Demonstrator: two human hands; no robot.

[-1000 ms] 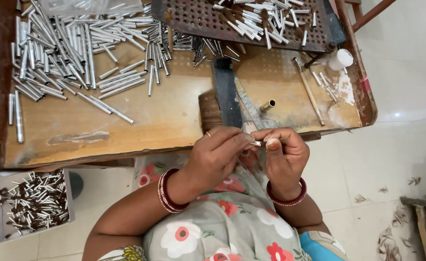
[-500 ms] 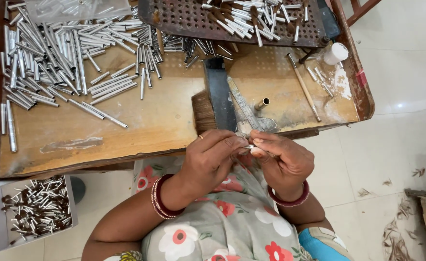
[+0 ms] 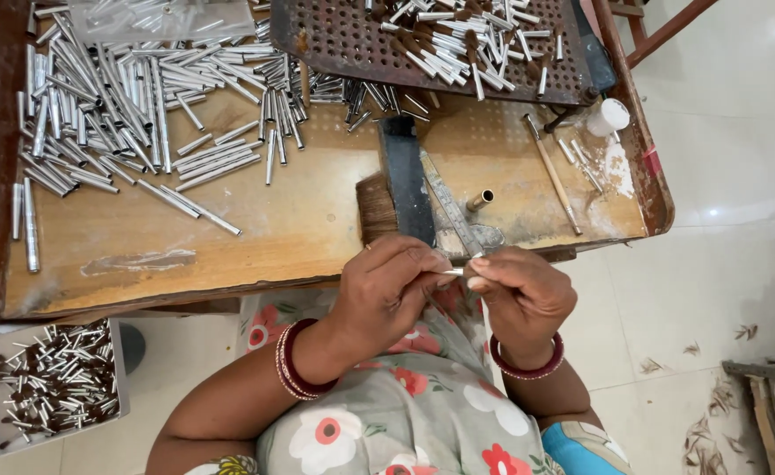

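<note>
My left hand [image 3: 385, 290] and my right hand [image 3: 517, 295] meet over my lap at the near edge of a low wooden worktable [image 3: 255, 229]. Between their fingertips they pinch one short silver metal tube [image 3: 454, 272]; only a small part of it shows. Both wrists wear red bangles. Just beyond the hands lie a dark flat bar [image 3: 404, 180] and a brush [image 3: 375, 208] on the table.
A pile of loose silver tubes [image 3: 115, 97] covers the table's left half. A perforated metal tray [image 3: 422, 44] with more tubes sits at the back. A thin stick [image 3: 553, 174], a small brass tube [image 3: 480, 200] and a white pot [image 3: 609, 116] lie right. A grey box of tubes [image 3: 49, 387] is on the floor, left.
The hands stay together on the tube, with the fingers shifting slightly. The view has drifted a little, so the table sits lower in the frame.
</note>
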